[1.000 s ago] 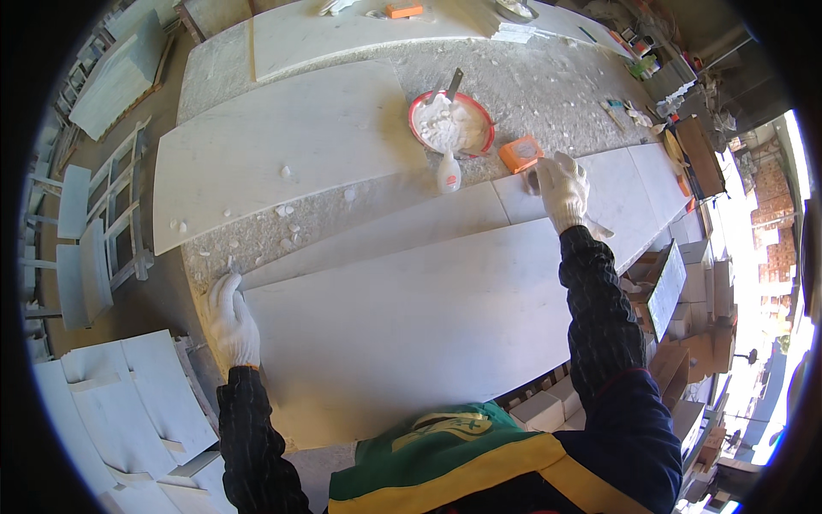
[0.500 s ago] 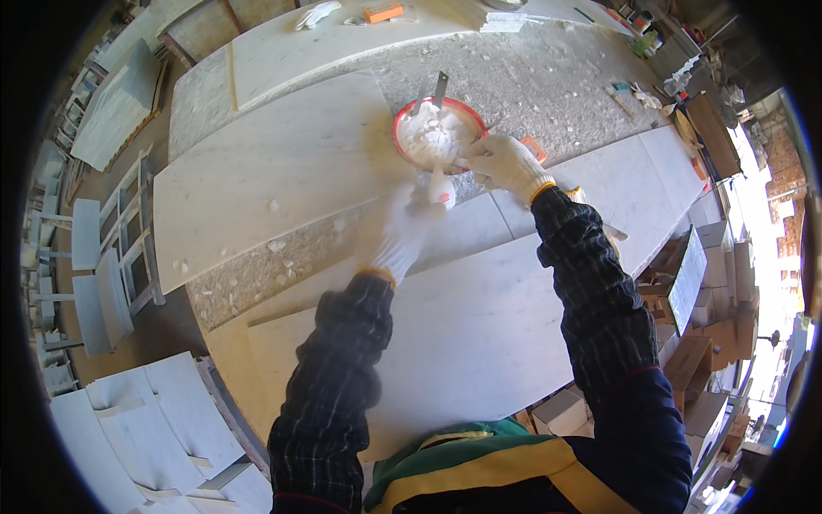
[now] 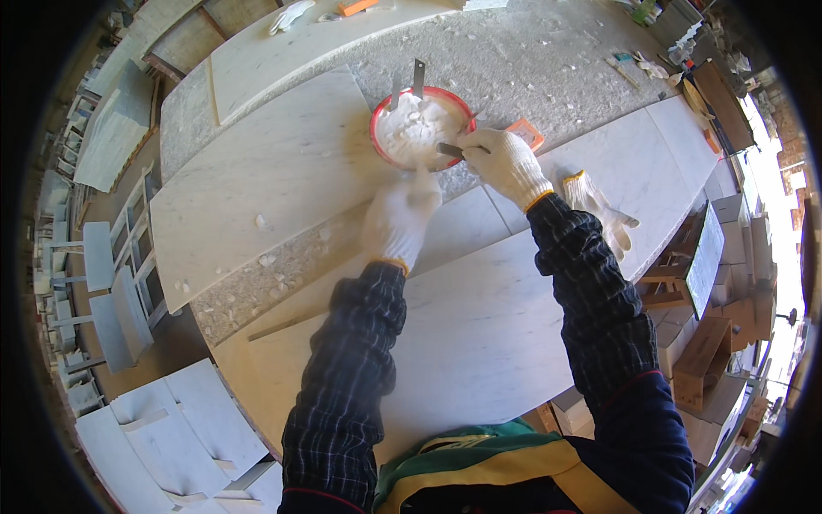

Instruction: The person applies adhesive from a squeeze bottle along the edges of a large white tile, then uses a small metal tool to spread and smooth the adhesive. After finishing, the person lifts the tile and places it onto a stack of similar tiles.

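Observation:
A red-rimmed bowl point(image 3: 470, 110) of lumpy white powder or paste point(image 3: 419, 128) sits on the stone-covered worktable. Two thin metal blades stand up out of it, the darker blade point(image 3: 419, 77) beside a greyer blade point(image 3: 396, 91). My right hand point(image 3: 507, 164), in a white knit glove, is closed on a small dark flat scraper point(image 3: 449, 151) whose end reaches over the bowl's near right rim. At the bowl's near edge is my left hand point(image 3: 401, 212), also gloved. Motion smears its fingers, so what they hold cannot be made out.
Large pale marble slabs point(image 3: 265, 188) cover much of the table, with stone crumbs point(image 3: 282, 274) between them. An orange block point(image 3: 526, 134) lies right of the bowl. A loose white glove point(image 3: 599, 216) rests by my right forearm. Boxes point(image 3: 704, 360) stand off the right edge.
My left hand has moved slightly up and right, toward the bowl's near rim. The scraper in my right hand now shows clearly over the bowl. The whole view has shifted a little.

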A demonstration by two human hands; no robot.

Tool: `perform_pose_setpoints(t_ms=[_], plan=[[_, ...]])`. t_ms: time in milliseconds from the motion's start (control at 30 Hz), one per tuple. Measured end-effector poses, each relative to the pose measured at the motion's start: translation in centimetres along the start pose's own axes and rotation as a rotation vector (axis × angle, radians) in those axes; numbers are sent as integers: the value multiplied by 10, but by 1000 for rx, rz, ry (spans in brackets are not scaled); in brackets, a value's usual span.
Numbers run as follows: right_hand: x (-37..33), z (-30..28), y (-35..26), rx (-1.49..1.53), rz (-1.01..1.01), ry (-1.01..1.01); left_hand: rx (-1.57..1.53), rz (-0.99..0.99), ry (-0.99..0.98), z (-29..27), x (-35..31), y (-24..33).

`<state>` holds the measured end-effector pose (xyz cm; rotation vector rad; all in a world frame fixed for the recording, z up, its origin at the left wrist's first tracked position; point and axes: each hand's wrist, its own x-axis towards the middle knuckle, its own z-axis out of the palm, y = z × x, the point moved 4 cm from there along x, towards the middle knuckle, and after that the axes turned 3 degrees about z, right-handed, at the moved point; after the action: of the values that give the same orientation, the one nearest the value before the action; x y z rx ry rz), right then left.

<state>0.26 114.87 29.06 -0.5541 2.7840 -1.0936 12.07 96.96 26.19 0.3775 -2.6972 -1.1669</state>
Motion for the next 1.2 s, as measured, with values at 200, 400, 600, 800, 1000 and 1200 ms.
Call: perform_pose_setpoints(t_ms=[200,400,600,800,1000,1200], plan=[[-3,4,10,370,122,-78,-182,-49,-45,-20,-12,-12],[-27,13,11,862,225,-157,-512,14,91,-96,-72,-49],[-84,23,-22,731,248,-118,-403,-258,337,-195,-167,-127],[-181,69,-96,715,304,-207,-609,-217,545,-242,-238,-200],[-268,141,-169,809,450,-247,-613,-108,456,-245,-265,-212],[-283,191,-209,768,431,-244,-541,-39,412,-241,-274,-203]])
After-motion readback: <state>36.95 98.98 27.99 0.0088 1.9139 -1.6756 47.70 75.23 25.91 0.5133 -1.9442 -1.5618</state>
